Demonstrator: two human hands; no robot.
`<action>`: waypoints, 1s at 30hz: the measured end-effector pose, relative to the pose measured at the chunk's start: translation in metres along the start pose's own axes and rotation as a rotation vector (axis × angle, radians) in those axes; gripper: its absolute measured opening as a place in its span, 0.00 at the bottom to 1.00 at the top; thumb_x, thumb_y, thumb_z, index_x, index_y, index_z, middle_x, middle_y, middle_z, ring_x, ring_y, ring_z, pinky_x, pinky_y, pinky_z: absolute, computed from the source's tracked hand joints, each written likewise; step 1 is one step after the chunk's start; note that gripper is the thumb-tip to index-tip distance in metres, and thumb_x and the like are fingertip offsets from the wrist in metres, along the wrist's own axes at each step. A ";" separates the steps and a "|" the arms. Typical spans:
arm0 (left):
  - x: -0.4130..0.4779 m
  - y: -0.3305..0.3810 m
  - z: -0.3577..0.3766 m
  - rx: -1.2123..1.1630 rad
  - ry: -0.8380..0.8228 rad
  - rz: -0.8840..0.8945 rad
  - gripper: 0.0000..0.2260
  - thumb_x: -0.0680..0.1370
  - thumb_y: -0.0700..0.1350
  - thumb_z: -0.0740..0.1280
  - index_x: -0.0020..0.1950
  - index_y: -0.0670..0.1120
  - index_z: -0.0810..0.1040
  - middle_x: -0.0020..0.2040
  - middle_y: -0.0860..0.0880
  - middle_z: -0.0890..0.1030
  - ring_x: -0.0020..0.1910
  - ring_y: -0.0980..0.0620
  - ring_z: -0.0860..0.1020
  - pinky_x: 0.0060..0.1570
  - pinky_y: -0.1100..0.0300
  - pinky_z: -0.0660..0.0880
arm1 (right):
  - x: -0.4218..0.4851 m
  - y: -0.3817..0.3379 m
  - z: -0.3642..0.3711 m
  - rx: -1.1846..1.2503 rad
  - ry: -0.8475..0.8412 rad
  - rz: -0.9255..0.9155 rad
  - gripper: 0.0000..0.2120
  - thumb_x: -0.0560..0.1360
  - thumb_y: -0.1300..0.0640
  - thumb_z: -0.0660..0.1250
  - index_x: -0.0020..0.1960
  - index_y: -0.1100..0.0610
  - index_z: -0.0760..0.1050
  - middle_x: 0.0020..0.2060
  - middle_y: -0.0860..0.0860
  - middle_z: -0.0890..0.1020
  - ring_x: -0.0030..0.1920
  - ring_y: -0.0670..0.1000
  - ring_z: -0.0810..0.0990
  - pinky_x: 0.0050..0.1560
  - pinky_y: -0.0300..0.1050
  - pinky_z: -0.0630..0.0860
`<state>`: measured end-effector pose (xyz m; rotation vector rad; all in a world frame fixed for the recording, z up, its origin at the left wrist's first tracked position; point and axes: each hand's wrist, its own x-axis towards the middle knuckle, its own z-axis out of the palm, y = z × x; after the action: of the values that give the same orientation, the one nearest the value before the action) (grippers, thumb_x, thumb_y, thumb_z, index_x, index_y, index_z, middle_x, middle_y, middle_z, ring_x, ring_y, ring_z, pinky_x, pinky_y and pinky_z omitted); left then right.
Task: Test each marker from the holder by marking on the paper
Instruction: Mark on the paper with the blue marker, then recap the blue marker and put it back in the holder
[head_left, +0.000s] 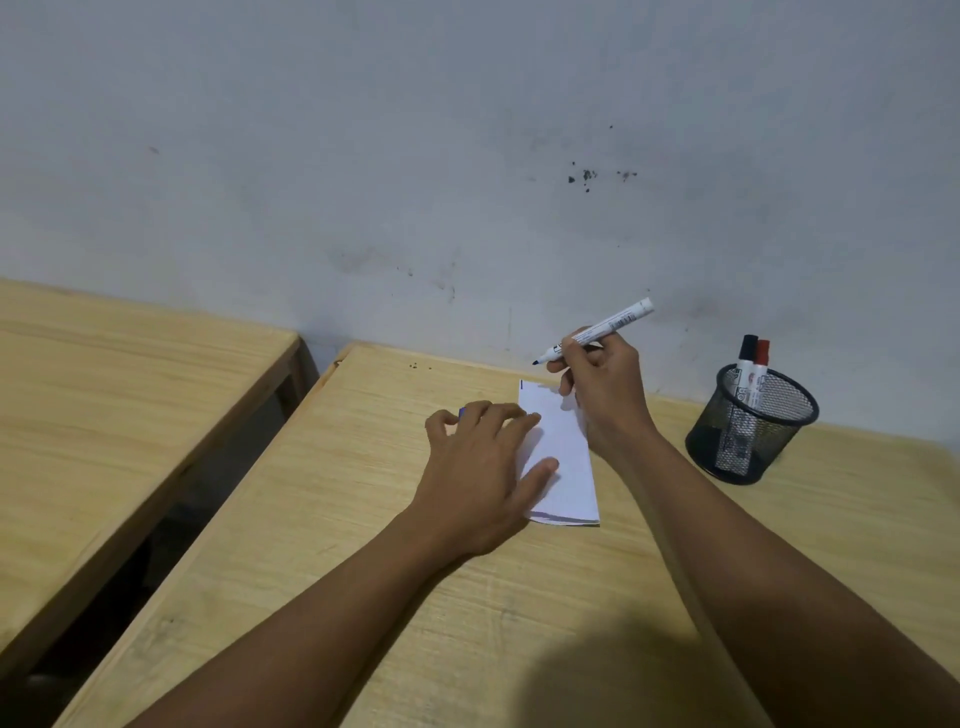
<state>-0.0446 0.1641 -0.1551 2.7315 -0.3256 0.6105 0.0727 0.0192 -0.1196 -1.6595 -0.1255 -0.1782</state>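
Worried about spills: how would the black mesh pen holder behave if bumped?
The black mesh pen holder looks light, so it would probably slide. Its two markers lean above the rim, so it might tip.

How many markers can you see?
3. An uncapped marker is in the right hand above the paper. A black-capped marker and a red-capped marker stand in the mesh holder. More could be hidden inside.
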 end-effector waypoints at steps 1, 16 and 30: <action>0.003 -0.001 -0.003 -0.002 0.087 -0.036 0.21 0.80 0.60 0.54 0.68 0.53 0.73 0.66 0.55 0.73 0.65 0.52 0.68 0.61 0.45 0.59 | -0.003 -0.006 -0.002 0.004 0.002 -0.015 0.06 0.79 0.57 0.66 0.49 0.60 0.76 0.40 0.58 0.87 0.30 0.53 0.76 0.34 0.48 0.75; 0.046 0.031 -0.109 -1.081 0.134 -0.591 0.04 0.73 0.45 0.76 0.47 0.50 0.85 0.45 0.53 0.85 0.46 0.54 0.80 0.44 0.61 0.73 | -0.068 -0.106 -0.041 0.141 0.060 -0.074 0.06 0.79 0.58 0.67 0.45 0.59 0.80 0.33 0.52 0.84 0.27 0.47 0.75 0.28 0.40 0.69; 0.045 0.134 -0.192 -1.375 0.207 -0.402 0.10 0.74 0.43 0.76 0.54 0.44 0.85 0.47 0.51 0.84 0.43 0.55 0.79 0.40 0.63 0.71 | -0.127 -0.213 -0.075 0.183 0.077 -0.284 0.09 0.79 0.56 0.67 0.46 0.60 0.81 0.35 0.54 0.83 0.31 0.48 0.76 0.32 0.40 0.72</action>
<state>-0.1150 0.1026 0.0637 1.3355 -0.0619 0.3242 -0.0946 -0.0315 0.0712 -1.4458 -0.3109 -0.4327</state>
